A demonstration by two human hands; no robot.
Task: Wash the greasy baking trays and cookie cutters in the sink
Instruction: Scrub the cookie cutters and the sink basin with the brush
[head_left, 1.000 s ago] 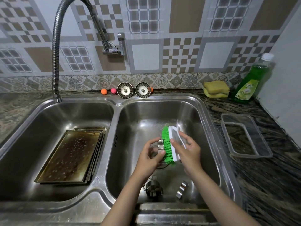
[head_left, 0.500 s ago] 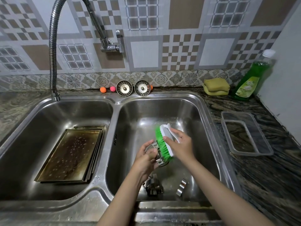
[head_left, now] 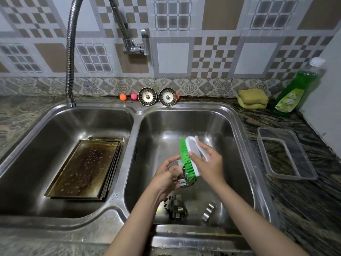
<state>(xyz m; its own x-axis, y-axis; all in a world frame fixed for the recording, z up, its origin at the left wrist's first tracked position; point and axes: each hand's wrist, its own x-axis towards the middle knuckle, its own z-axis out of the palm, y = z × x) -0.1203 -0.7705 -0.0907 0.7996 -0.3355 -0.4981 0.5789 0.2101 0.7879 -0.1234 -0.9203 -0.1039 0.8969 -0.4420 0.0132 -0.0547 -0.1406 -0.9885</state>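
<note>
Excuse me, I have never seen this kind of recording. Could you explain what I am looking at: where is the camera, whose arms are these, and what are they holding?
No machine here: a person wears one wide-angle camera on the head, looking down at their own arms. The left hand holds a metal cookie cutter over the right basin of a double sink. The right hand grips a scrub brush with green bristles, pressed against that cutter. More cutters lie on the basin floor. Greasy baking trays are stacked in the left basin. On the counter: a green soap bottle, yellow sponges and a clear plastic container.
</note>
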